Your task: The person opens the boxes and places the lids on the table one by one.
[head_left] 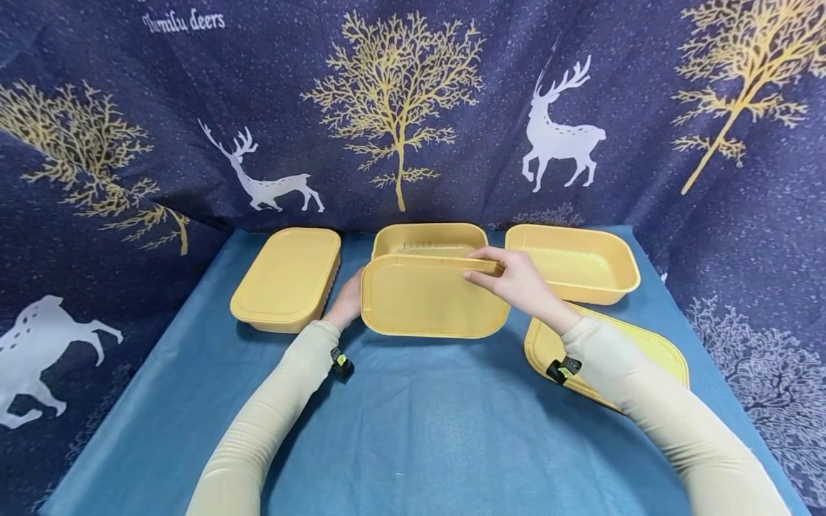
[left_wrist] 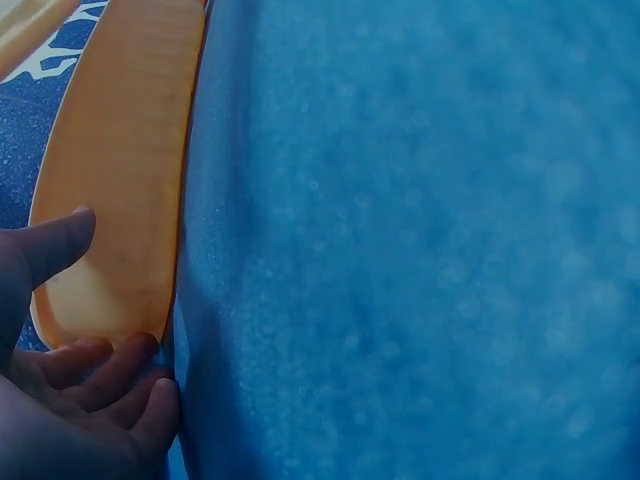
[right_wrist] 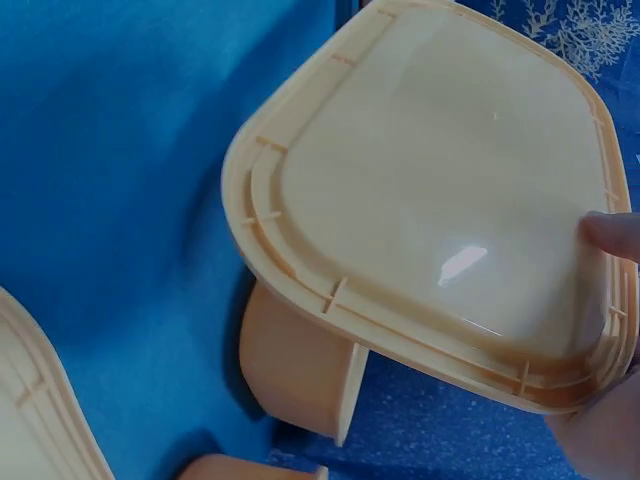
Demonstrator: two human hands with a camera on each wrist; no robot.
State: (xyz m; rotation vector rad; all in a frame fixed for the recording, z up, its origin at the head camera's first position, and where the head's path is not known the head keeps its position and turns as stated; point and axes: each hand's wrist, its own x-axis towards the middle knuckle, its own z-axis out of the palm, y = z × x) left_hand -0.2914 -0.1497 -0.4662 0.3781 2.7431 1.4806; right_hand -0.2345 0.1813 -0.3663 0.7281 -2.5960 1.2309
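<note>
My right hand [head_left: 516, 283] pinches a yellow plastic lid [head_left: 435, 297] by its upper right edge, thumb on the ribbed underside. The lid is tilted up, its underside facing me. Behind it a lidless yellow container [head_left: 429, 235] stands at the back, lower part hidden in the head view. My left hand [head_left: 347, 299] is at that container's left end. In the left wrist view, its loosely bent fingers [left_wrist: 120, 365] lie at the end of the container's wall [left_wrist: 120, 190], with the thumb extended over that wall.
At left sits a yellow container with its lid on [head_left: 287, 279]. A second lidless container [head_left: 571, 261] stands at the back right. Below it another yellow lid [head_left: 645, 351] lies under my right forearm. A dark blue deer-and-tree cloth [head_left: 452, 179] hangs behind the blue-covered table [head_left: 400, 430].
</note>
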